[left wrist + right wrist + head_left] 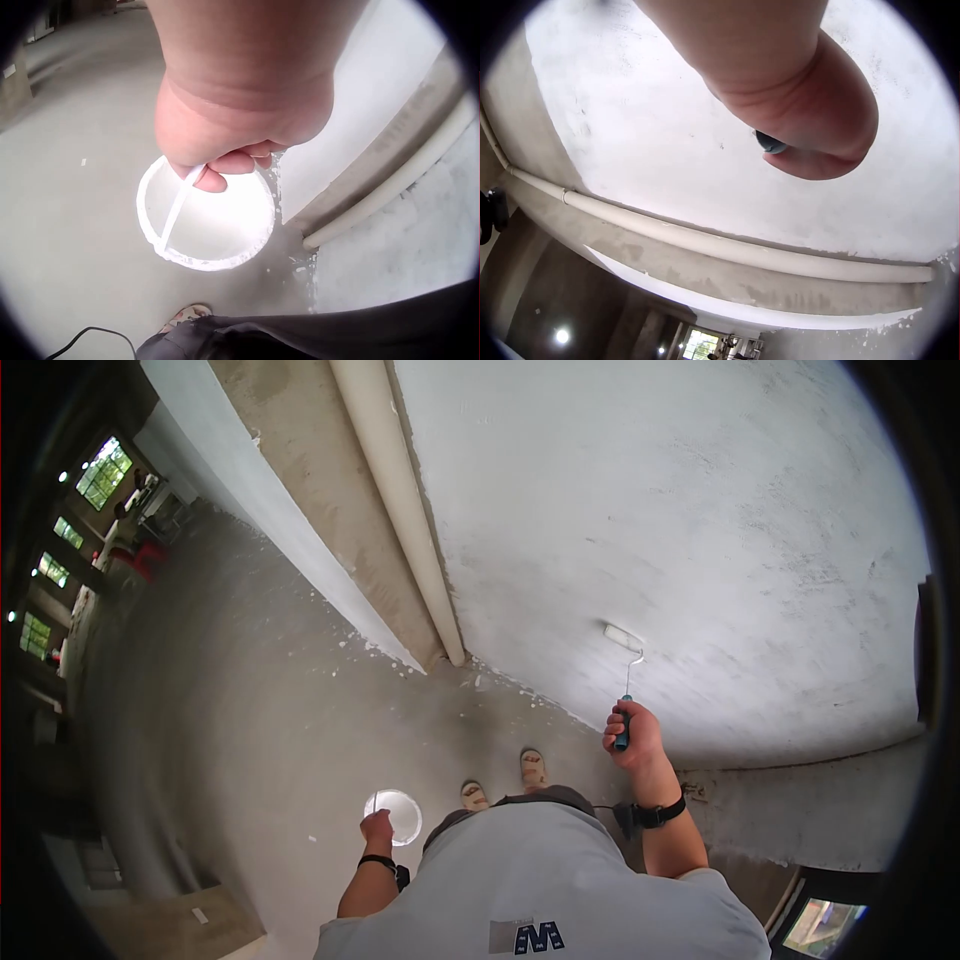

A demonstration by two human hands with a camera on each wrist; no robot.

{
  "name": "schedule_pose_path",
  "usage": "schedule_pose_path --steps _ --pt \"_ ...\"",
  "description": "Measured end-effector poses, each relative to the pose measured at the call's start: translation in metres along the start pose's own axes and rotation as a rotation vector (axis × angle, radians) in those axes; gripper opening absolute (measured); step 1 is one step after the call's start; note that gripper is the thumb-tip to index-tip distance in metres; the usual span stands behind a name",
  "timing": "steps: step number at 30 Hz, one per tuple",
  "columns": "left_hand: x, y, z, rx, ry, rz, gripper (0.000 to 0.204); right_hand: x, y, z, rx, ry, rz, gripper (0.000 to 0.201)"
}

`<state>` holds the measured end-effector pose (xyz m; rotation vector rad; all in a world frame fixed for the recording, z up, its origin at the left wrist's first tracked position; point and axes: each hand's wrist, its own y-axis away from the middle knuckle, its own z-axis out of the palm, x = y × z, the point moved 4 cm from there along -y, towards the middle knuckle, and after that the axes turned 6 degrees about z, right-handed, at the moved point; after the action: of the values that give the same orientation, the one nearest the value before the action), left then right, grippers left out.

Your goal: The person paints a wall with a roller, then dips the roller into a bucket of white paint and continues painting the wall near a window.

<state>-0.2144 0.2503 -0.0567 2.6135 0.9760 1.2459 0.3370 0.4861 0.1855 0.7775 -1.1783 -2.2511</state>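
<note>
My right hand (634, 732) grips the dark blue handle of a paint roller (625, 637), fingers curled round it. The roller's white sleeve lies against the partly whitened wall (720, 540), which shows grey patches and streaks. In the right wrist view only the handle's end (770, 142) peeks out from the hand; the roller head is hidden. Low at the left, my left hand (376, 826) holds a white bucket (405, 818) by its handle (177, 210). White paint coats the bucket's rim and inside in the left wrist view.
A pale vertical pipe (400, 510) runs down the corner beside a bare strip of wall. White drips spot the concrete floor (270, 700) along the wall's foot. A red chair (140, 558) and windows are far left. A dark-framed opening (825, 925) is at lower right.
</note>
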Motion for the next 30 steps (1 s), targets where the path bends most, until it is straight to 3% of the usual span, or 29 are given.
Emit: schedule_pose_path --steps 1,3,4,6,7,9,10,12,13,15,21,23,24,26,28,30 --pt "0.005 0.000 0.001 -0.005 -0.001 0.002 0.030 -0.002 -0.001 -0.001 -0.025 -0.002 0.011 0.010" --pt "0.002 0.000 0.007 -0.106 -0.019 -0.275 0.032 -0.004 -0.003 -0.002 0.006 0.007 0.003 0.010" --pt "-0.012 -0.002 0.010 -0.105 -0.019 -0.275 0.032 -0.004 -0.005 -0.001 0.033 0.017 0.000 0.011" --pt "-0.021 -0.004 0.015 -0.185 -0.666 0.210 0.034 -0.004 -0.013 0.002 0.043 0.021 0.003 0.012" --pt "-0.005 0.003 0.011 -0.183 -0.666 0.203 0.034 -0.005 -0.018 0.001 0.054 0.024 0.005 0.013" --pt "0.032 0.025 -0.002 -0.204 -0.390 -0.121 0.032 -0.010 -0.033 -0.001 0.044 0.010 0.053 0.014" --pt "0.016 0.024 0.003 -0.198 -0.385 -0.132 0.032 -0.011 -0.042 -0.001 0.035 -0.009 0.096 0.016" --pt "-0.040 0.019 0.015 -0.221 -0.653 0.027 0.032 -0.018 -0.060 -0.004 0.044 -0.013 0.129 0.017" --pt "-0.021 0.030 0.010 -0.212 -0.653 0.009 0.032 -0.020 -0.071 -0.006 0.055 -0.029 0.155 0.018" --pt "0.010 0.055 -0.004 -0.023 -0.202 -0.257 0.026 -0.026 -0.092 -0.011 0.064 -0.031 0.205 0.018" --pt "0.019 0.093 -0.008 0.062 -0.213 -0.435 0.024 -0.032 -0.158 -0.022 0.137 -0.110 0.347 0.024" --pt "-0.034 0.100 0.000 0.052 -0.301 -0.407 0.025 -0.031 -0.176 -0.023 0.151 -0.129 0.374 0.025" --pt "-0.035 0.104 -0.002 0.026 -0.390 -0.356 0.027 -0.031 -0.185 -0.023 0.192 -0.156 0.383 0.024" --pt "-0.043 0.119 -0.003 0.070 -0.334 -0.443 0.028 -0.030 -0.201 -0.022 0.229 -0.172 0.404 0.024" --pt "-0.023 0.134 -0.006 0.109 -0.277 -0.517 0.029 -0.031 -0.211 -0.023 0.312 -0.194 0.387 0.021" --pt "-0.005 0.156 -0.008 0.338 0.193 -0.775 0.030 -0.034 -0.225 -0.028 0.318 -0.217 0.403 0.020"
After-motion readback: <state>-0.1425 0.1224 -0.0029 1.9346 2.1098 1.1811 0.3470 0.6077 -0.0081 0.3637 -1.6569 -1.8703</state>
